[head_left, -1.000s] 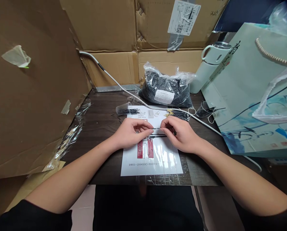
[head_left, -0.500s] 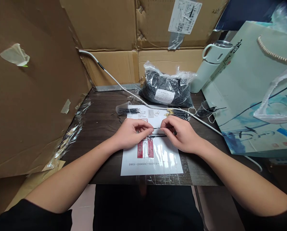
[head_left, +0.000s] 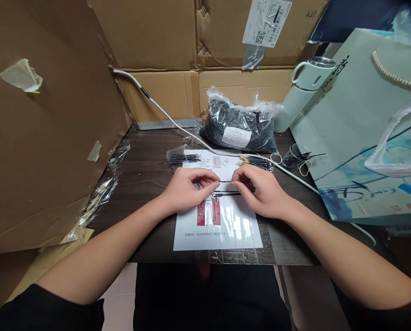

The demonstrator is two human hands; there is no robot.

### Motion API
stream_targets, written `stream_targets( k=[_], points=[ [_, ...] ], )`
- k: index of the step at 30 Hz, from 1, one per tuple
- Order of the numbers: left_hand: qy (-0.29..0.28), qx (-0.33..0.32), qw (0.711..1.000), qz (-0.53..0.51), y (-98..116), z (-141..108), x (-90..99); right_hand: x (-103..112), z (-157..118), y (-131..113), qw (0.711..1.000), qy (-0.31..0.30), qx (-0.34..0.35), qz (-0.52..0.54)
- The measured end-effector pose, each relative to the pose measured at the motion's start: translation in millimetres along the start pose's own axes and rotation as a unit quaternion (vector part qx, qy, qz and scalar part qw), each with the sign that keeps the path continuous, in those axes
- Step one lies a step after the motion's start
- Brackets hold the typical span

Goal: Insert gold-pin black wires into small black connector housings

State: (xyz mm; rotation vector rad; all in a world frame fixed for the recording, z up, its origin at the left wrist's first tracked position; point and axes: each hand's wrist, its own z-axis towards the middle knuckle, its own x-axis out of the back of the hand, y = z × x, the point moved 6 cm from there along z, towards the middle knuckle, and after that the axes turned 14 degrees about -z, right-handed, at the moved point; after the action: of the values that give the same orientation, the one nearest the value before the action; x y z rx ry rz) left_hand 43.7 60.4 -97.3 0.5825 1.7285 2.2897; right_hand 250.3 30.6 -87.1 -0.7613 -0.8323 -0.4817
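Note:
Between my two hands a thin black wire (head_left: pixel 226 182) is stretched level above the printed sheet. My left hand (head_left: pixel 194 189) pinches its left end between thumb and fingers. My right hand (head_left: pixel 258 191) is closed on the other side, thumb against forefinger. Just below the fingers, more black wires (head_left: pixel 226 194) lie across the white sheet (head_left: pixel 233 230), which has red pictures and printed text. Beyond my left hand lies a bundle of black wires (head_left: pixel 188 158) by a clear cup (head_left: pixel 177 154). Past my right hand sits a bundle with gold-coloured ends (head_left: pixel 255 162).
A clear bag of black pieces (head_left: pixel 238 126) stands at the back. A white cable (head_left: pixel 172 122) crosses the table. To the right are a pale flask (head_left: pixel 295 99), a tipped cup of wires (head_left: pixel 295 156) and a large paper bag (head_left: pixel 360 128). Cardboard (head_left: pixel 50 128) walls the left.
Both hands stay in nearly the same place, still pinching the wire. The whole view has shifted very slightly.

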Motion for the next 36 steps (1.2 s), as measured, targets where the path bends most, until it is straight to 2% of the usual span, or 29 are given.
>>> stream_targets(
  k=[6, 15, 24, 30, 33, 36],
  points=[
    [-0.018, -0.038, 0.998, 0.045, 6, -2, -3.5, -2, 0, -1, 1.0, -0.007, 0.0, 0.005],
    [-0.008, -0.092, 0.992, 0.089, 12, -3, -2.2, -1, 0, -1, 1.0, -0.009, -0.004, 0.0],
    [-0.015, -0.087, 0.993, 0.083, 13, -2, -2.5, 0, 0, -1, 1.0, -0.009, 0.001, 0.001],
    [0.03, -0.034, 0.997, 0.055, 5, 1, 4.2, 4, -1, 5, 1.0, -0.009, -0.007, -0.025],
    [0.044, -0.022, 0.994, 0.098, 2, 2, 9.3, 6, -1, 10, 0.999, -0.003, -0.019, -0.05],
    [0.0, -0.033, 0.98, 0.198, 2, 5, 13.4, 7, 0, 12, 0.998, -0.003, -0.016, -0.069]
  ],
)
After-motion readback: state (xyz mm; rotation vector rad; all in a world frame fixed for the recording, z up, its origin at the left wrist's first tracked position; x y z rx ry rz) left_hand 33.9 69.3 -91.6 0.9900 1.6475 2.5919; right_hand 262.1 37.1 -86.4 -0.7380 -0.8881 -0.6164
